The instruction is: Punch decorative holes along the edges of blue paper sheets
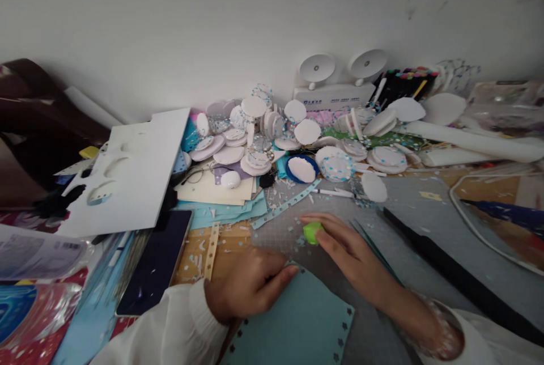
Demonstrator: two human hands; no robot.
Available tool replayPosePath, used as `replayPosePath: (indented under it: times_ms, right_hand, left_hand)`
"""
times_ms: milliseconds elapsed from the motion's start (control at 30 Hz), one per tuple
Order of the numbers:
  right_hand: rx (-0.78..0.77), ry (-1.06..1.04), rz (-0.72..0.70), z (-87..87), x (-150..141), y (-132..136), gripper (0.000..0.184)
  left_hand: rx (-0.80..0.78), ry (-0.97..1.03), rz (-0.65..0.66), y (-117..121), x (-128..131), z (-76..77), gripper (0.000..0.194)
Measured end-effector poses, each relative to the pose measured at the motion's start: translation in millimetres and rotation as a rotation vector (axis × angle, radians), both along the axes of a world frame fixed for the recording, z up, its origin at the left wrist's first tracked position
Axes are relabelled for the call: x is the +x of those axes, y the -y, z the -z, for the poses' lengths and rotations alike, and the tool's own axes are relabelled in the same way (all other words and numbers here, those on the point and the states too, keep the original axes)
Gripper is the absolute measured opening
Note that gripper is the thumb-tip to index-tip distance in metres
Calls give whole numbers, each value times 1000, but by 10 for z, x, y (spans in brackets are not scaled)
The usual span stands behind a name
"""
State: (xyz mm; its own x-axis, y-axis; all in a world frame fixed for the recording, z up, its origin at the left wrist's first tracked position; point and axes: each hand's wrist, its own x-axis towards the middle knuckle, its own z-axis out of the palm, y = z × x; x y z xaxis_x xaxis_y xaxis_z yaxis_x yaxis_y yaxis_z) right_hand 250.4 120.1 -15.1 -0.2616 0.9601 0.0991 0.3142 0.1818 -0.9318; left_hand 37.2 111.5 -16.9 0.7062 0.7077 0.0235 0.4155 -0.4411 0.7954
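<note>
My right hand (351, 254) is closed around a small bright green paper punch (312, 233), its fingers over the top and the thumb at the near side. My left hand (255, 283) is curled, its thumb pressing on the top edge of a light blue sheet of paper (297, 319). Dark flower-shaped cutouts run along the sheet's left and right edges. The punch is just above the sheet's top corner, apart from it. Part of the sheet lies hidden under the left hand, and its lower end leaves the view.
Behind the hands, white foam discs (307, 131) with blue dots are heaped by the wall. A punched blue strip (287, 204) and a pen (334, 192) lie ahead. To the left are a phone (157, 263) and white board (131, 178); at right, a long black tool (450, 266).
</note>
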Motion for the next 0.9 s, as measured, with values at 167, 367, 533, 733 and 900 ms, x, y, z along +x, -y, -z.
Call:
replayPosePath:
  times_ms: [167, 367, 533, 733, 900]
  right_hand:
    - [-147, -140, -5, -60, 51, -2, 30]
    - [-144, -76, -204, -45, 66, 49, 26]
    - [80, 131, -255, -60, 62, 43, 21]
    - [193, 288, -286, 10, 88, 43, 27]
    - [121, 250, -299, 33, 69, 55, 24]
  left_hand:
    - [-131, 101, -123, -11, -21, -5, 45]
    - [-107, 144, -215, -18, -14, -3, 47]
    - [-42, 187, -240, 0, 5, -4, 30]
    - [78, 190, -281, 9, 6, -26, 26]
    - [104, 220, -261, 25, 2, -34, 22]
